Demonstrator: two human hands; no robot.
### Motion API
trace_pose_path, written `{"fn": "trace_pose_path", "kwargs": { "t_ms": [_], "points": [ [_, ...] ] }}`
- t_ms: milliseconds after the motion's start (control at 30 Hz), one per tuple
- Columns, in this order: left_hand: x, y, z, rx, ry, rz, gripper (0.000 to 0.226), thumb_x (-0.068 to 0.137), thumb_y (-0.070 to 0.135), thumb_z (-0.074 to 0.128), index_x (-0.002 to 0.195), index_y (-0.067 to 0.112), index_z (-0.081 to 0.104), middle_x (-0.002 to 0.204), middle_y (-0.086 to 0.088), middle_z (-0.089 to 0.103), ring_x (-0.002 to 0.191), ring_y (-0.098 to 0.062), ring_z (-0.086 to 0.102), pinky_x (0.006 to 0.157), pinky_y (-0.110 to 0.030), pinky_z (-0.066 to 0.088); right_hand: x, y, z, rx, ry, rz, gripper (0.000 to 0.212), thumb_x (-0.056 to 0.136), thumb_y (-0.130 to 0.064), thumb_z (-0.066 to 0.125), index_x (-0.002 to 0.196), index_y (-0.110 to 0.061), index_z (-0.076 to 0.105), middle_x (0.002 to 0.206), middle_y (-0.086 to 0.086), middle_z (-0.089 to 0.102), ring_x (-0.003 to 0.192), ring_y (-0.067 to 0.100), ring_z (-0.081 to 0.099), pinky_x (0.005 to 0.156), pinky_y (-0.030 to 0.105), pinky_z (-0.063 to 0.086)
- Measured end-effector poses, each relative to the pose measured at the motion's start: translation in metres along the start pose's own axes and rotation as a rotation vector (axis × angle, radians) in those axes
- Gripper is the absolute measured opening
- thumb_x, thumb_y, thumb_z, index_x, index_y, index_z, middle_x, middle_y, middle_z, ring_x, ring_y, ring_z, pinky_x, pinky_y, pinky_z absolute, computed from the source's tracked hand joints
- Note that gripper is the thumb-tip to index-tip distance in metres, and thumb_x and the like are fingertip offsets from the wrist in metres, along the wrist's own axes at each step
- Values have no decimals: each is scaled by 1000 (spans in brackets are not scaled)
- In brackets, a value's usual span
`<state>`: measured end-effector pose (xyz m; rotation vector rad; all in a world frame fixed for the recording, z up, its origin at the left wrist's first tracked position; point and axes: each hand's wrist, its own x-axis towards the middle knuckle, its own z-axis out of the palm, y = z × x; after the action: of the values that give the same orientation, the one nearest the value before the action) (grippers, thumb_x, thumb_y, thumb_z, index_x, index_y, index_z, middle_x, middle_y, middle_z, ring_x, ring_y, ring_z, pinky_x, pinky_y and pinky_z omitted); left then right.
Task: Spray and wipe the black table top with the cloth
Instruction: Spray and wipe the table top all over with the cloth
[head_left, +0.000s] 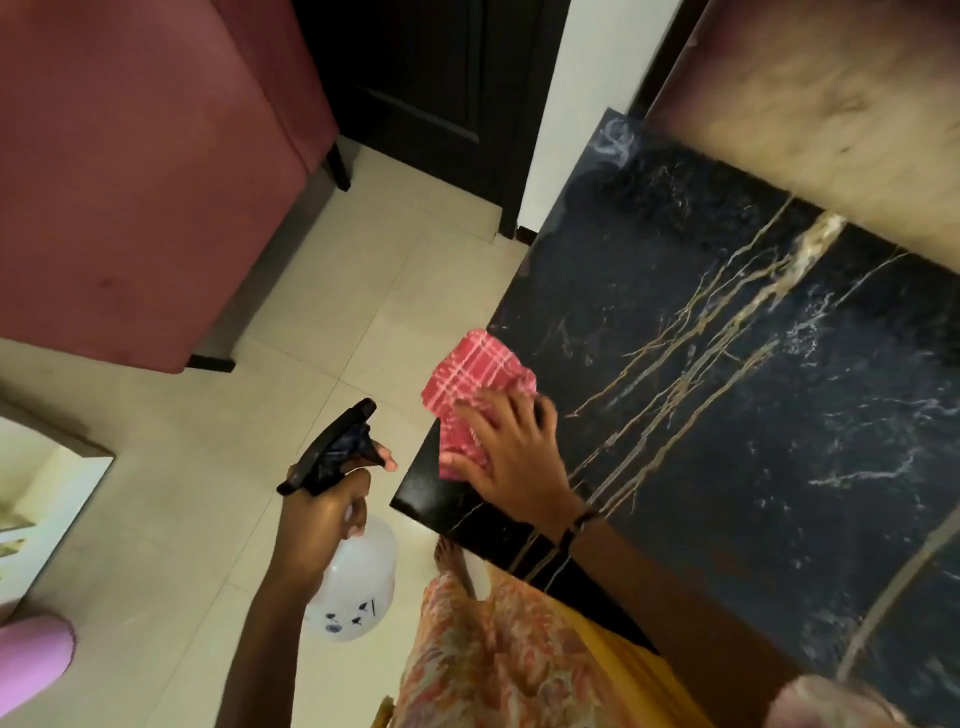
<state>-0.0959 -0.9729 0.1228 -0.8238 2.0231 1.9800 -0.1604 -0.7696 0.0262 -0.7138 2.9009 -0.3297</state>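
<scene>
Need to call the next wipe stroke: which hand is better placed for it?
Right. The right hand lies flat on the red checked cloth at the black table top's near corner. The left hand holds the spray bottle off the table, over the floor.

Maroon upholstered chair (145, 171) w/ dark legs fills upper left; black door (436, 93) top centre; cream tiled floor (218, 467) btwn; pink object (31, 660) lower left.

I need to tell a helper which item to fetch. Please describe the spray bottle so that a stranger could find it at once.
Start from the black marble table top with gold veins, then look past its near left corner, over the pale tiled floor. There the left hand holds the spray bottle. Its black trigger head and clear round body set it apart from the red checked cloth nearby.
</scene>
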Motion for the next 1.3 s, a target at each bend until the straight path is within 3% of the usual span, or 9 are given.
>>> {"fn": "trace_pose_path", "kwargs": {
  "t_ms": [133, 267, 367, 567, 800, 1000, 1133, 1233, 1300],
  "points": [
    [22, 14, 9, 25, 16, 5, 30, 66, 4, 46, 76, 22, 69, 81, 3, 70, 34, -13, 30, 40, -21, 31, 13, -1, 13, 30, 47, 33, 52, 92, -63, 34, 124, -27, 55, 137, 4, 54, 134, 28, 41, 117, 54, 7],
    [43, 27, 16, 25, 31, 7, 41, 77, -7, 45, 68, 25, 69, 50, 9, 57, 33, -9, 29, 40, -19, 31, 76, 38, 3, -79, 16, 16, 61, 92, -64, 32, 138, -26, 45, 153, 4, 36, 144, 29, 27, 117, 58, 2],
    [55, 36, 24, 32, 35, 6, 58, 80, -16, 40, 56, 30, 66, 44, 9, 53, 33, -7, 29, 41, -19, 32, 127, 92, -16, -142, 39, 104, 67, 92, -65, 24, 144, -25, 37, 156, 6, 31, 145, 30, 23, 116, 59, 2],
    [71, 48, 34, 31, 34, 20, 36, 68, 4, 45, 66, 31, 69, 50, 12, 56, 33, -11, 28, 42, -21, 33, 177, 139, -39, -70, 70, 319, 66, 94, -61, 30, 149, -24, 30, 159, 5, 24, 147, 30, 15, 118, 56, 0],
    [92, 54, 52, 66, -26, 12, 28, 66, 8, 46, 77, 19, 70, 54, 10, 59, 32, -13, 27, 42, -23, 33, 96, 86, -12, -81, 42, 80, 62, 94, -63, 28, 142, -26, 40, 151, 3, 39, 144, 28, 26, 118, 57, 6],
    [116, 65, 76, 105, -72, 7, 31, 66, 11, 48, 64, 33, 70, 48, 8, 55, 30, -11, 29, 46, -25, 34, 135, 122, -18, -83, 76, 69, 63, 92, -64, 31, 142, -28, 41, 152, 1, 38, 144, 24, 25, 119, 55, 8],
    [131, 77, 91, 75, -58, -14, 24, 65, 13, 51, 73, 24, 71, 52, -19, 42, 31, -11, 30, 50, -28, 35, 193, 173, -40, -80, 123, 215, 66, 91, -65, 28, 143, -26, 41, 153, 2, 37, 144, 25, 27, 118, 55, 8],
    [139, 87, 101, 77, -86, 3, 26, 66, 13, 50, 84, 13, 69, 75, -39, 53, 31, -12, 31, 47, -27, 34, 223, 197, -53, -60, 123, 304, 65, 93, -63, 34, 146, -27, 36, 156, 1, 31, 146, 26, 21, 119, 54, 4],
    [142, 92, 109, 75, -103, 29, 26, 66, 12, 49, 83, 13, 68, 85, -38, 58, 31, -12, 31, 44, -25, 34, 222, 194, -51, -61, 123, 314, 63, 94, -61, 33, 147, -26, 34, 157, 2, 30, 146, 27, 20, 119, 54, 2]
  ]
}}
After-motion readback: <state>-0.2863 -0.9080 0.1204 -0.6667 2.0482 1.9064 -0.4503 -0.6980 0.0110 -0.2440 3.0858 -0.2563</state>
